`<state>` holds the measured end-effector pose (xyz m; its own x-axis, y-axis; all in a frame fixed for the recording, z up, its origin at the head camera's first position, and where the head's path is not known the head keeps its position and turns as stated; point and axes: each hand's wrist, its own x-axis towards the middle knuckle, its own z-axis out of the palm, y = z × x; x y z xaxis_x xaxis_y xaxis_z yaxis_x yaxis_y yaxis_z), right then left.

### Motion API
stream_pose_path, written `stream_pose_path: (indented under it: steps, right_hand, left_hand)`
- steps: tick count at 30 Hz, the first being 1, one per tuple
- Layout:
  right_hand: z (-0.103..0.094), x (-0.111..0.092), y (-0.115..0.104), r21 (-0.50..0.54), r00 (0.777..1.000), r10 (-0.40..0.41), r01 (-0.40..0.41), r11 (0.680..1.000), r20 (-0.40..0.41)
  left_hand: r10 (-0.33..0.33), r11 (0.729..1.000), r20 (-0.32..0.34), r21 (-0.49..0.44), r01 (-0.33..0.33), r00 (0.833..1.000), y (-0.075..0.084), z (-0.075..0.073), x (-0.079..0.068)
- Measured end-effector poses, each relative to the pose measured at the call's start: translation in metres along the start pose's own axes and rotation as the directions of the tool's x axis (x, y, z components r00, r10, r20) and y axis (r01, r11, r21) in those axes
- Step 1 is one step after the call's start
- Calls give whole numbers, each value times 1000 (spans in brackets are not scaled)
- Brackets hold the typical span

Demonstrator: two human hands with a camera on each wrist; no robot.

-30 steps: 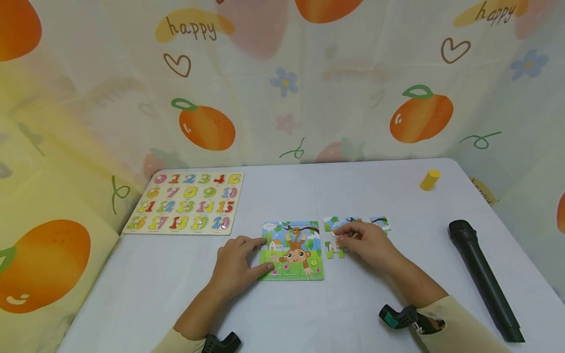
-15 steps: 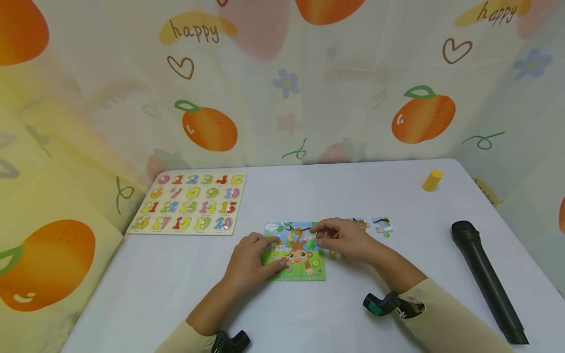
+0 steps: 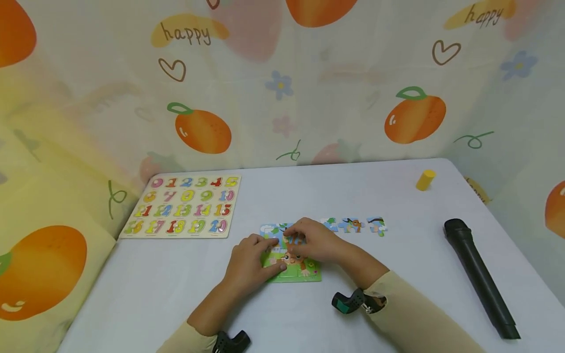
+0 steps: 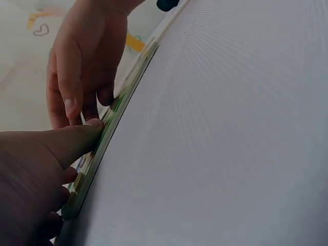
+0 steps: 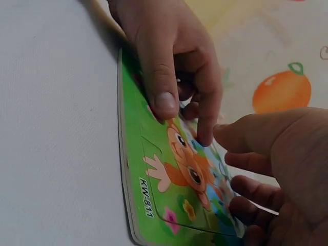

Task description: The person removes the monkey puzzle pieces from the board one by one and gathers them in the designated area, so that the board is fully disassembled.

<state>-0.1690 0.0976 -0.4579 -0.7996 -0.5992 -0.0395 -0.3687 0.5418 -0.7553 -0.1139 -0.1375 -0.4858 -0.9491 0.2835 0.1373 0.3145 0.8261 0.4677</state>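
Note:
A square jigsaw puzzle board [image 3: 304,277] printed with an upside-down monkey lies flat at the middle of the table. My left hand [image 3: 249,262] reaches over its left side, thumb and index finger resting on the picture. Above the board's upper part is my right hand [image 3: 315,240], thumb and index tips brought toward each other around a small puzzle piece that the fingers mostly hide. In the right wrist view the left thumb [image 5: 165,105] presses on the green border, and the right thumb [image 5: 225,138] comes close to the left index finger.
Loose puzzle pieces [image 3: 352,225] lie in a row right of the board. A number board [image 3: 181,208] sits at the back left. A yellow cylinder [image 3: 425,180] stands at the back right, and a black microphone-shaped object [image 3: 481,279] lies along the right side. Patterned cloth hangs behind.
My right hand has moved left from the loose pieces to over the puzzle board. My left hand has slid slightly right, farther onto the picture.

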Motion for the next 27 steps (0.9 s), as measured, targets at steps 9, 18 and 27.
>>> stream_pose_path:
  steps: [9,18,27]
  right_hand:
    - [5,5,-6,-201,999,20,-11,980,46]
    - [6,6,-9,-213,998,-10,22,977,56]
    - [9,7,-13,-168,995,78,-67,983,61]
  left_hand:
    - [25,1000,-27,-13,-25,999,-3,3,-1]
    - [17,1000,-35,2,-17,999,-4,4,-2]
    - [18,1000,-38,-4,-18,999,-5,5,-2]
